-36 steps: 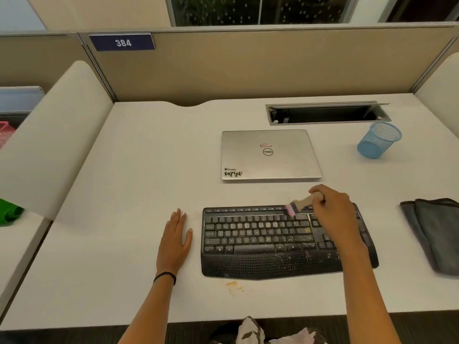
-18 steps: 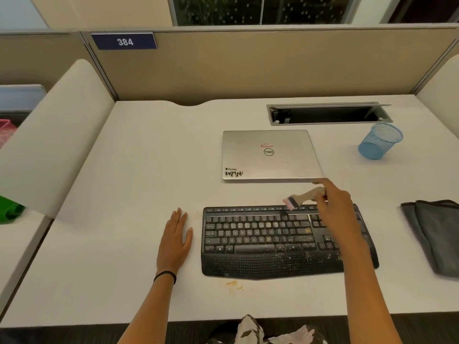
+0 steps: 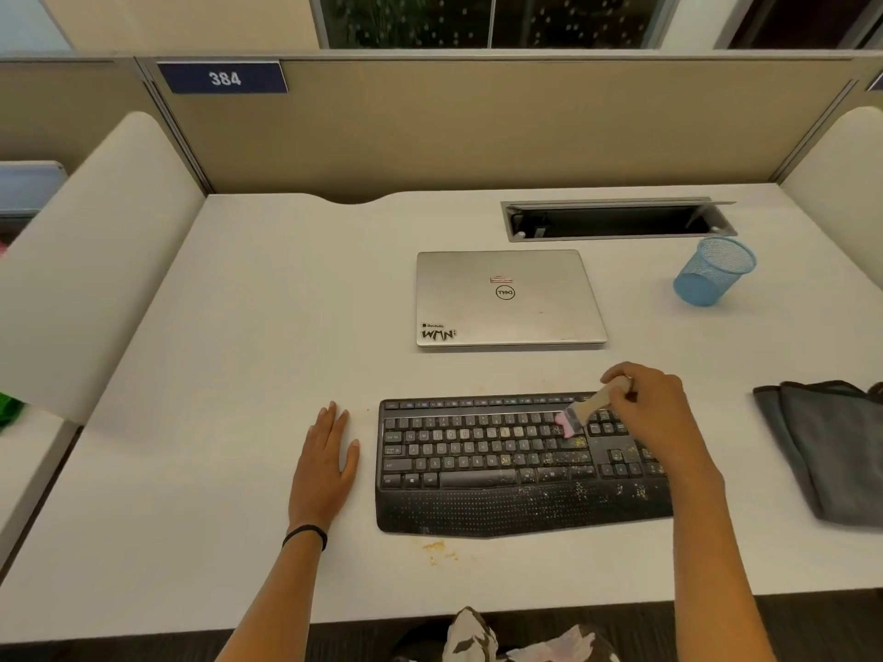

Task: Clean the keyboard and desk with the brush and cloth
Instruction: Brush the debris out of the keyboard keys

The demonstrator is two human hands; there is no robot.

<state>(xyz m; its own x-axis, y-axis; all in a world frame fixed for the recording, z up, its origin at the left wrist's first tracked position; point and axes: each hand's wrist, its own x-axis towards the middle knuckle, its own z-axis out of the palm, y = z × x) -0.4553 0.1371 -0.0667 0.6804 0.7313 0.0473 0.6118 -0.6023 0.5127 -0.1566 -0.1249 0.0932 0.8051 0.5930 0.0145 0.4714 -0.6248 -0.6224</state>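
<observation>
A black keyboard (image 3: 482, 463) lies on the white desk (image 3: 239, 365), with yellowish crumbs over its right keys and palm rest. My right hand (image 3: 654, 413) grips a small brush (image 3: 585, 410) by its wooden handle; the pink bristles touch the upper key rows right of centre. My left hand (image 3: 325, 463) rests flat on the desk just left of the keyboard, fingers straight. A folded grey cloth (image 3: 822, 446) lies at the right edge of the desk, apart from both hands.
A shut silver laptop (image 3: 509, 298) lies behind the keyboard. A blue mesh cup (image 3: 714, 272) stands at the back right beside an open cable tray (image 3: 616, 221). An orange crumb patch (image 3: 437, 549) sits near the front edge. Partition panels (image 3: 478, 126) enclose the desk.
My right hand has swept the brush from the keyboard's top edge back down onto the upper key rows. My left hand has stayed in place.
</observation>
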